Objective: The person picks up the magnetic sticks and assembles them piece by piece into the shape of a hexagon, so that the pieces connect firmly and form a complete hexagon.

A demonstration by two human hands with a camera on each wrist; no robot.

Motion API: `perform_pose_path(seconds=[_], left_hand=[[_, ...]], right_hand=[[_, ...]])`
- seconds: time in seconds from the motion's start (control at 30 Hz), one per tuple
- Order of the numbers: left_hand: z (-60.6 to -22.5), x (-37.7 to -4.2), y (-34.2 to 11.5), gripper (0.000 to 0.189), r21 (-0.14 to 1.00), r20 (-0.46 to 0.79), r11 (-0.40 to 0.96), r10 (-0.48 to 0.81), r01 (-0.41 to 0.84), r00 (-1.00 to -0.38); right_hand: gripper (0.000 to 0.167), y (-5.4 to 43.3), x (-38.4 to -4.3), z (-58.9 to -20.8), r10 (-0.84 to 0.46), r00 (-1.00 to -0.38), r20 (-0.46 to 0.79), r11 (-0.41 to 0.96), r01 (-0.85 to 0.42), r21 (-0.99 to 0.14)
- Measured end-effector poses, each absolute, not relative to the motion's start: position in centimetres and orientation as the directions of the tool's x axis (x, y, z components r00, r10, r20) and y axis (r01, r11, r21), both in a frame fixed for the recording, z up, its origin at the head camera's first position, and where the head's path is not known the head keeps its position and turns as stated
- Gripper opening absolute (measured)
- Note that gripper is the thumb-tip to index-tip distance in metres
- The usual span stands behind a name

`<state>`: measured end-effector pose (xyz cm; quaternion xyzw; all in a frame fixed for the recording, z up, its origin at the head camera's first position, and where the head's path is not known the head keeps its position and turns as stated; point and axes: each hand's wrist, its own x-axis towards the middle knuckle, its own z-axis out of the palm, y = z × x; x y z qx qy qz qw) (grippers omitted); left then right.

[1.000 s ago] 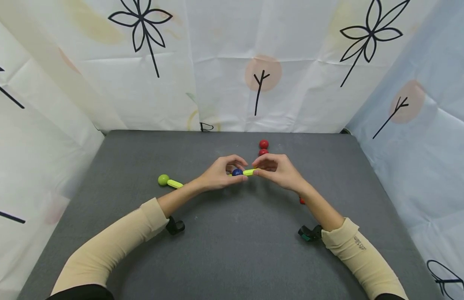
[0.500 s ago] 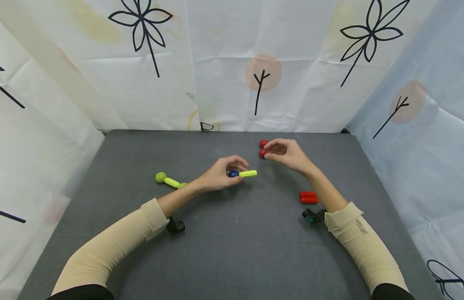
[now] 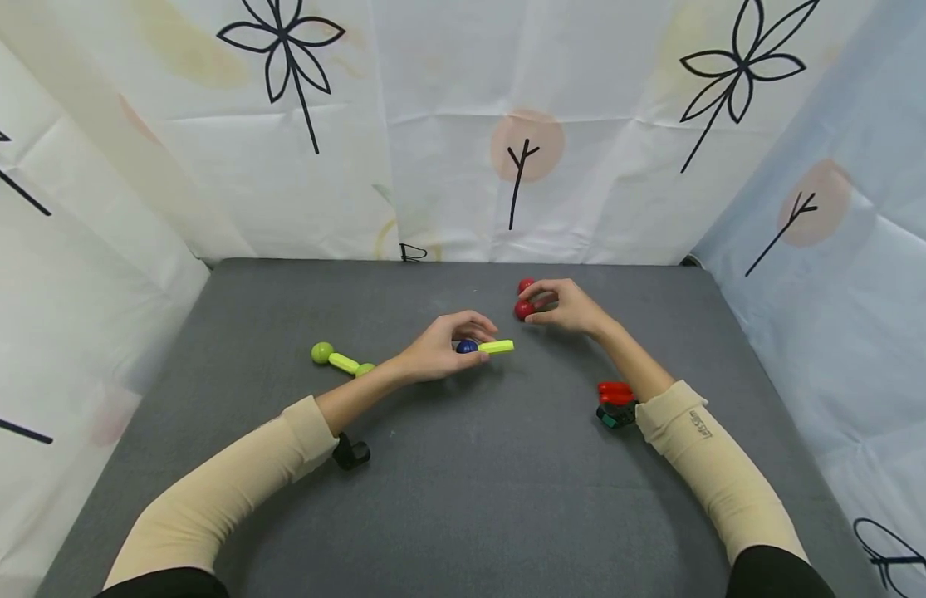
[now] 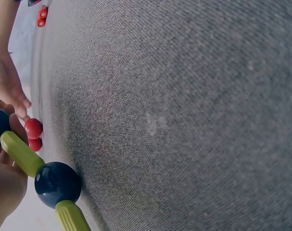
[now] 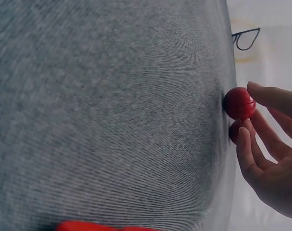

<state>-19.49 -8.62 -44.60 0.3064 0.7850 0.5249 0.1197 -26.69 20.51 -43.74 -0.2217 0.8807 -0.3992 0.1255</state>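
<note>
My left hand (image 3: pixel 451 345) holds a toy chain of yellow-green rods and blue balls. One blue ball (image 3: pixel 467 346) shows between thumb and fingers, and a yellow-green rod (image 3: pixel 496 346) sticks out to the right. In the left wrist view another rod (image 4: pixel 21 153) links to a second blue ball (image 4: pixel 58 185), with a further rod (image 4: pixel 70 216) below it. At the back, my right hand (image 3: pixel 567 307) pinches the nearer red ball (image 5: pixel 239 103) between thumb and fingers. A second red ball (image 3: pixel 526 285) sits just behind it, partly covered by the fingers.
Left of my left forearm lie a green ball (image 3: pixel 322 353), a yellow-green rod (image 3: pixel 344 363) and another green ball (image 3: pixel 365 369), joined in a line. Red rods (image 3: pixel 615 392) lie under my right wrist camera (image 3: pixel 616 414). Patterned curtains (image 3: pixel 448 133) surround the grey table (image 3: pixel 463 490).
My right hand has left the yellow-green rod and moved back to the red balls, its fingers now around the nearer one. My left hand stays nearly still with the chain.
</note>
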Motion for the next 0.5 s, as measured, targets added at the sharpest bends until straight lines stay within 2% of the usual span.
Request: perform_pose_path(seconds=[0.33, 0.5], left_hand=[[-44.7, -19.6, -8.7, 0.041, 0.893, 0.127, 0.278, 0.598, 0.353, -0.791], [-44.7, -19.6, -8.6, 0.042, 0.894, 0.127, 0.277, 0.597, 0.351, -0.792]], right_hand=[[0.039, 20.1, -25.7, -44.4, -0.530, -0.845, -0.070, 0.602, -0.316, -0.733], [0.039, 20.2, -24.9, -43.7, -0.541, -0.840, -0.042, 0.561, -0.323, -0.763]])
